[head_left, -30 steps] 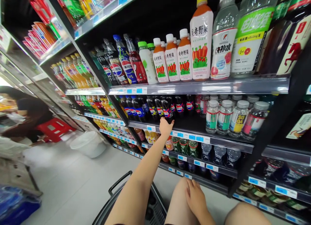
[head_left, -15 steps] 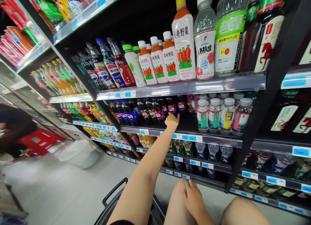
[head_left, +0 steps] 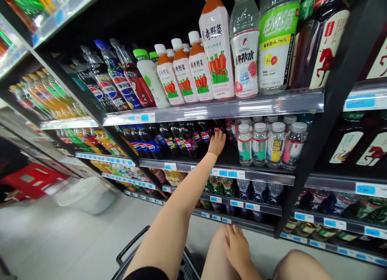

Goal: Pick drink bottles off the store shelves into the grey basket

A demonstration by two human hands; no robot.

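"Where's the left hand (head_left: 217,143)?"

"In over the front edge of the shelf (head_left: 266,177), its fingers at the front of a dark bottle (head_left: 219,124)."

"How is the arm held?"

"Stretched almost straight from the black sleeve (head_left: 146,273), slanting up and to the right. The forearm crosses the shelf's front edge, and the back of the hand faces the camera, fingers pointing inward."

"Has it got hold of the bottle?"

"I can't tell. The fingers are partly bent and a little apart, and they cover the bottle's lower part, so whether they grip or only touch doesn't show."

"Where does the bottle stand?"

"Back from the shelf's front edge. Other dark cola bottles (head_left: 189,136) line up on its left, and bottles with grey caps (head_left: 260,145) stand to its right, closer to the shelf's right end."

"And the right hand (head_left: 238,247)?"

"Laid palm down over the left knee (head_left: 215,253), fingers extended close together, holding nothing visible."

"Anything near the knee?"

"A black basket (head_left: 185,270) on the floor (head_left: 90,239), partly hidden behind the left arm."
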